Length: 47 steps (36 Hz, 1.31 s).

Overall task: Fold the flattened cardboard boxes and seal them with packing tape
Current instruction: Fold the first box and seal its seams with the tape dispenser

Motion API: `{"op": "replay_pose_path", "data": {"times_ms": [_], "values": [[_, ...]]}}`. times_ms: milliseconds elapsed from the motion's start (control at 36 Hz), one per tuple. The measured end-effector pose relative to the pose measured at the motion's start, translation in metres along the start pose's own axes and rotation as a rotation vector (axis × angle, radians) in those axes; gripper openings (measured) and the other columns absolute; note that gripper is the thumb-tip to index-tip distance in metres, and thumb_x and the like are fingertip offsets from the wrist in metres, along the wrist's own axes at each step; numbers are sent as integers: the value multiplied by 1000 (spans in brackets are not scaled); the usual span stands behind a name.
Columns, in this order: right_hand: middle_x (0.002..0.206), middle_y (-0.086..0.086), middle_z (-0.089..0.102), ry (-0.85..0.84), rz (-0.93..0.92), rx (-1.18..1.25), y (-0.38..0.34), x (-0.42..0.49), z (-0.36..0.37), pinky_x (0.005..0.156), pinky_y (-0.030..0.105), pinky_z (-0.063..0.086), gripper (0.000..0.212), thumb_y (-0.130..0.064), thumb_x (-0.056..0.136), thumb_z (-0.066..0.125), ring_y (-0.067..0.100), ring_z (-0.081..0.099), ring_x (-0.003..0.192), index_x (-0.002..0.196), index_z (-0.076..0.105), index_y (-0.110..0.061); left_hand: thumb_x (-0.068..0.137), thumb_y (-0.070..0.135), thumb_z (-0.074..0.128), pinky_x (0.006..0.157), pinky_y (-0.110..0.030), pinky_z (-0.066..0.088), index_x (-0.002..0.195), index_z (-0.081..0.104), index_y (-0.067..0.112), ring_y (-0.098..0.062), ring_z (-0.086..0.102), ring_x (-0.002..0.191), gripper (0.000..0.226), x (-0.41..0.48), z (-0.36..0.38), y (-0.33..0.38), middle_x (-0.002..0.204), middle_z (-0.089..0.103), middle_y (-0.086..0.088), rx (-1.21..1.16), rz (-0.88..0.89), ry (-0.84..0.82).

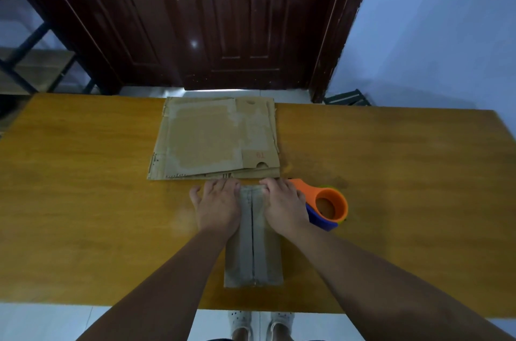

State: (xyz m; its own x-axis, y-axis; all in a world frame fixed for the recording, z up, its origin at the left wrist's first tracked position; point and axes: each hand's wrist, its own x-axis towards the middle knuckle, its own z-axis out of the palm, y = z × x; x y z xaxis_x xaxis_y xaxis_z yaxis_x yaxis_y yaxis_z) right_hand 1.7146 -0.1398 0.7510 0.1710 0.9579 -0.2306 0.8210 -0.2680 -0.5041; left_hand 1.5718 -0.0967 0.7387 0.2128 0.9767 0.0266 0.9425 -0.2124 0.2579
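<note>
Small grey-brown cardboard box (259, 257): folded, flaps closed, set on yellow wooden table (83, 173); centre seam judged not yet taped.
Left hand (216, 205): fingers laid flat together on the left flap.
Right hand (283, 202): fingers bent at the box's far edge; grip cannot be told.
Orange-and-blue tape dispenser (332, 205): just beside the right hand.
Stack of flattened brown cardboard sheets (212, 139): behind the box, left to be folded.
</note>
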Motion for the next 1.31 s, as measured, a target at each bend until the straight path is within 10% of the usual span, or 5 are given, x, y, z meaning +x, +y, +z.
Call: {"op": "replay_pose_path", "data": {"times_ms": [361,667,1000,1139,1306], "values": [[122,4,55,61,56,-57,0,-3,5,90,44,33,29,-38,102,25,26,39,115,120,44,-29,94,58,25,99,-47,22,112,66,28,-27,43,119,53,-4,-2,0,125,53,-4,-5,-309,-79],[130,10,52,176,166,232,7,-17,-1,97,41,38,46,-46,100,35,27,42,118,136,41,-19,95,18,45,92,-38,33,120,59,25,-25,45,118,30,-1,-5,2,124,55,-1,10,116,-40],[136,10,39,28,431,-255,54,-23,-21,105,49,27,55,-35,90,59,29,42,125,136,32,-22,87,17,65,81,-42,44,110,66,13,-31,51,98,23,-24,-33,17,110,55,-12,-249,138,133],[124,8,54,4,475,-174,68,-27,-19,109,51,23,69,-36,90,62,29,54,115,142,20,-20,94,41,47,94,-22,32,117,59,31,-8,41,112,28,-58,-39,7,121,48,11,-216,339,-179],[105,2,64,-54,458,-284,73,-28,-9,111,52,16,78,-40,95,51,25,60,102,152,-2,-26,80,77,30,114,-32,7,149,18,36,-15,10,141,82,-79,-35,-5,155,15,9,72,540,-394]]}}
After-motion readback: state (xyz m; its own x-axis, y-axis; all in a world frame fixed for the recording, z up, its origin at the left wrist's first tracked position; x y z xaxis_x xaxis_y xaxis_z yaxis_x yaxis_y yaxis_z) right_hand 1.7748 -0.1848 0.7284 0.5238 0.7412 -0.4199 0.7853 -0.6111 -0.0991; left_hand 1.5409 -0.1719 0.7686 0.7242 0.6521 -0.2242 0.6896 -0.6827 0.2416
